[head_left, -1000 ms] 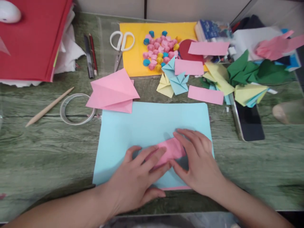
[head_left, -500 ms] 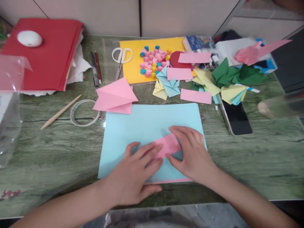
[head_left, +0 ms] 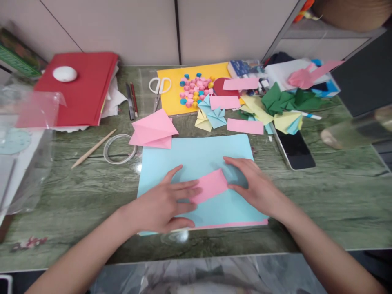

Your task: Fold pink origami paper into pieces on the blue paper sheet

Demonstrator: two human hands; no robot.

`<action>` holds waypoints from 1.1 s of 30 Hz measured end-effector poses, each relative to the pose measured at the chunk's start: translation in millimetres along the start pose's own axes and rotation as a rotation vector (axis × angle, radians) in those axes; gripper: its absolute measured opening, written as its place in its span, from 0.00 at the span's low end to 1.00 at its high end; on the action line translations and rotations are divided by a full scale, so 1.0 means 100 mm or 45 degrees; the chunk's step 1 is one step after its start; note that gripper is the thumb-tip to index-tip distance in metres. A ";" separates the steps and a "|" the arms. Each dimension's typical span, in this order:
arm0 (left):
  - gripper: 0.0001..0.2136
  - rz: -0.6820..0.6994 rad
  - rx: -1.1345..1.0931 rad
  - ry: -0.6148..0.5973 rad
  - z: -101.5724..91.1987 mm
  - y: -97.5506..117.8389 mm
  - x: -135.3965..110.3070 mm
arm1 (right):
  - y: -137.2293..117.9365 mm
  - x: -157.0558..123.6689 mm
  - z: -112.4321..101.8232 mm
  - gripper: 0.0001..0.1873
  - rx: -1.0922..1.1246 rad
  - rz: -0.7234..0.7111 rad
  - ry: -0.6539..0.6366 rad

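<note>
A small pink paper strip [head_left: 212, 187] lies slanted on a stack of light blue paper sheets [head_left: 196, 153], with a pink edge showing under the stack at the front. My left hand [head_left: 167, 204] rests with fingers spread, its fingertips on the strip's left end. At the strip's right end my right hand [head_left: 252, 181] is curved, thumb and fingers apart, the thumb tip close to the paper's edge. Whether that thumb touches the strip I cannot tell. Folded pink paper [head_left: 154, 130] overlaps the stack's upper left corner.
Behind the stack are white-handled scissors [head_left: 158, 92], yellow paper [head_left: 171, 98] with small pink, blue and yellow pieces, and loose pink strips [head_left: 245, 126]. A tape roll [head_left: 105, 153] and wooden stick [head_left: 93, 149] lie left; a phone [head_left: 295, 149] lies right.
My right hand has opened and drawn slightly off the strip's right end. My left fingers have spread wider on the paper. The whole view has shifted a little.
</note>
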State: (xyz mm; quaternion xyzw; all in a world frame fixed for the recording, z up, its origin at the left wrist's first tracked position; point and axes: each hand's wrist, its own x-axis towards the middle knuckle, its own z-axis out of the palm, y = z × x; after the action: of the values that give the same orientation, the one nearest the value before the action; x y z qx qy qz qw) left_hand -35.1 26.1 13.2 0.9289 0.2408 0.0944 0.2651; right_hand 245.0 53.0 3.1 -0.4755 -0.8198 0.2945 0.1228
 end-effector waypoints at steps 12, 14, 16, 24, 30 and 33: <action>0.08 -0.039 -0.258 -0.029 -0.09 -0.01 -0.01 | 0.05 0.02 0.01 0.30 0.053 -0.037 0.038; 0.08 -0.071 -0.310 -0.033 -0.09 -0.02 -0.01 | 0.05 0.03 -0.01 0.30 0.056 -0.052 0.031; 0.09 -0.111 -0.351 -0.001 -0.08 -0.02 -0.01 | 0.04 0.04 -0.04 0.28 0.052 -0.083 0.012; 0.08 -0.171 -0.330 0.142 0.03 -0.04 0.02 | -0.12 0.09 0.02 0.24 -0.199 -0.158 0.050; 0.07 -0.213 -0.355 0.395 0.08 -0.01 0.04 | -0.24 0.15 0.03 0.15 -0.069 -0.104 -0.007; 0.09 -0.451 -0.514 0.731 0.08 0.02 0.09 | -0.22 0.24 0.03 0.11 0.177 -0.050 -0.074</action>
State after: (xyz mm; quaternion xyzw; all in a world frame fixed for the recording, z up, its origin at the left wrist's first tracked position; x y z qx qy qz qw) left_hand -23.9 24.9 7.8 0.7379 0.4382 0.3488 0.3766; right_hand 215.4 63.8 12.2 -0.4408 -0.8099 0.3619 0.1373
